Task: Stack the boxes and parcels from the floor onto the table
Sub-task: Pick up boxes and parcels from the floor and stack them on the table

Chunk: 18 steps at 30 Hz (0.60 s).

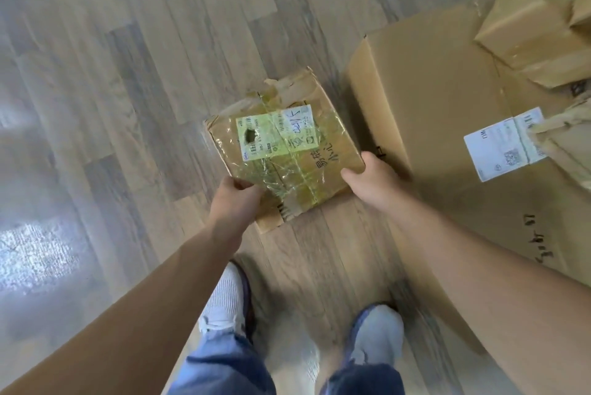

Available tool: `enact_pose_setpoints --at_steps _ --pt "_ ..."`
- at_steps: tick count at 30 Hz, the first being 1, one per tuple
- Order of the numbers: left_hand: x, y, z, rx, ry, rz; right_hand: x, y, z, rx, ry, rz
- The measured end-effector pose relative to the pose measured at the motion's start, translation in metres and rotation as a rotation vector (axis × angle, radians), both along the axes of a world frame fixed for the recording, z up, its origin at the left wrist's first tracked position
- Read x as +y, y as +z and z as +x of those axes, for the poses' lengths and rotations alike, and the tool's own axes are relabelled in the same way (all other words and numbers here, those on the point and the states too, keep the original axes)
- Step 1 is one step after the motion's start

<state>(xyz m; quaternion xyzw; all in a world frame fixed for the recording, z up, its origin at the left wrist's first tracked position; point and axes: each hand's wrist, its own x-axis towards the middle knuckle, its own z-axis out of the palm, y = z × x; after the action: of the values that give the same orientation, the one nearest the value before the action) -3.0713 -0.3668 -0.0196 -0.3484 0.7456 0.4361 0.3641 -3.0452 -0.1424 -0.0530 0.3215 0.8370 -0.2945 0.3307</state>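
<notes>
1. Both forearms (137, 305) reach down past my shoes (224, 295).
2. Big carton (441, 81) stands on the wood floor (128, 74) at my right, smaller boxes (527, 26) on top.
3. Taped box (281, 151) with a green label lies low just left of it.
4. My left hand (238, 199) grips its near-left corner, my right hand (371, 177) its near-right corner.

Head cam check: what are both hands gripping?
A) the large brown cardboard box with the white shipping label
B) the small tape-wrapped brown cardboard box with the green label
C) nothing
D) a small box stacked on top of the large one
B: the left hand and the right hand each grip a near corner of the small tape-wrapped brown cardboard box with the green label; the large brown cardboard box with the white shipping label stands to its right.
</notes>
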Motion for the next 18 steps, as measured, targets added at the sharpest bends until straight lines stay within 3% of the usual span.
enact_pose_setpoints --at_steps 7,14,18 --pt "0.005 0.100 -0.018 0.135 -0.013 -0.002 0.002 0.097 -0.015 0.087 -0.137 -0.049" --pt "0.027 0.251 -0.016 0.239 0.004 0.069 0.035 0.240 -0.027 0.243 -0.329 -0.104" --pt "0.039 0.347 -0.011 0.346 -0.126 0.109 0.054 0.346 -0.024 0.354 -0.385 -0.169"
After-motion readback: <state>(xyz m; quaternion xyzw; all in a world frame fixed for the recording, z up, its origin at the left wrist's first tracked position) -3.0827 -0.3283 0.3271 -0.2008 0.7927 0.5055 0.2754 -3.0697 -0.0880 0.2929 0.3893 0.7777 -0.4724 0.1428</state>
